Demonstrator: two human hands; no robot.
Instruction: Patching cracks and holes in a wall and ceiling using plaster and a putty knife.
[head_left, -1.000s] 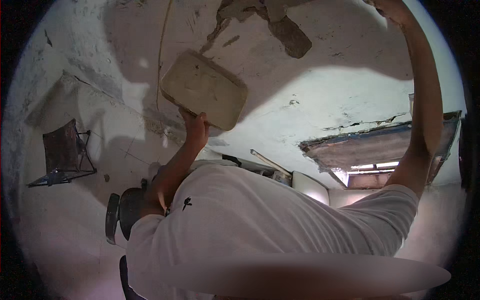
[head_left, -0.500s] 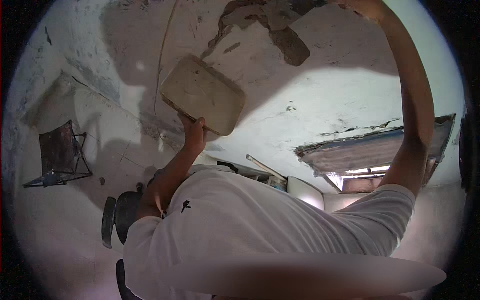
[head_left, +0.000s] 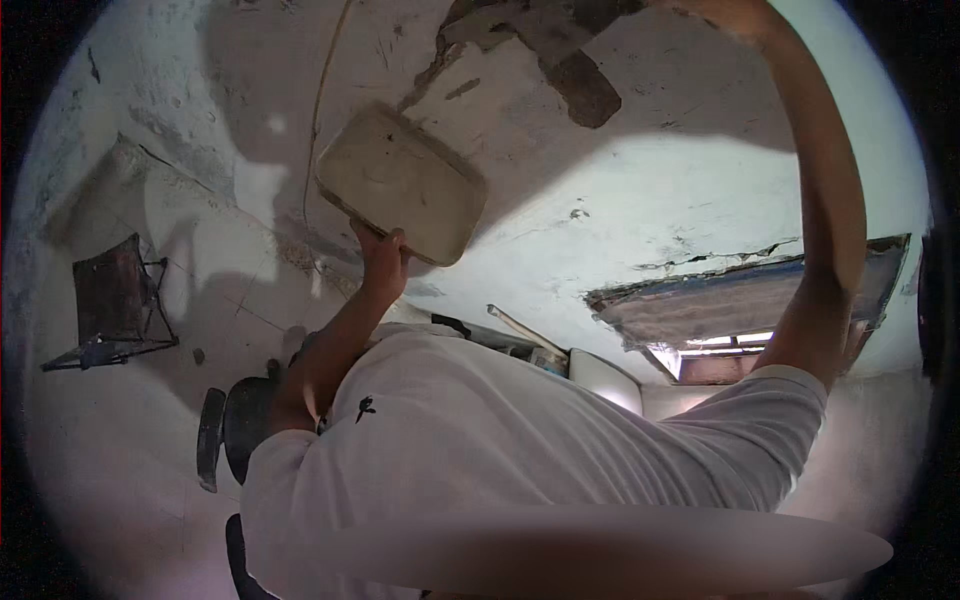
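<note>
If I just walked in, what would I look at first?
Probably the tan tray, left of the middle, its lower edge gripped by the left hand. Then the rough brown patch on the pale wall near the top, with the right hand partly cut off at the upper edge.

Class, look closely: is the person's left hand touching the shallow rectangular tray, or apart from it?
Touching: the head view shows the left hand gripping the tray at its near edge, thumb overlapping the rim.
</note>
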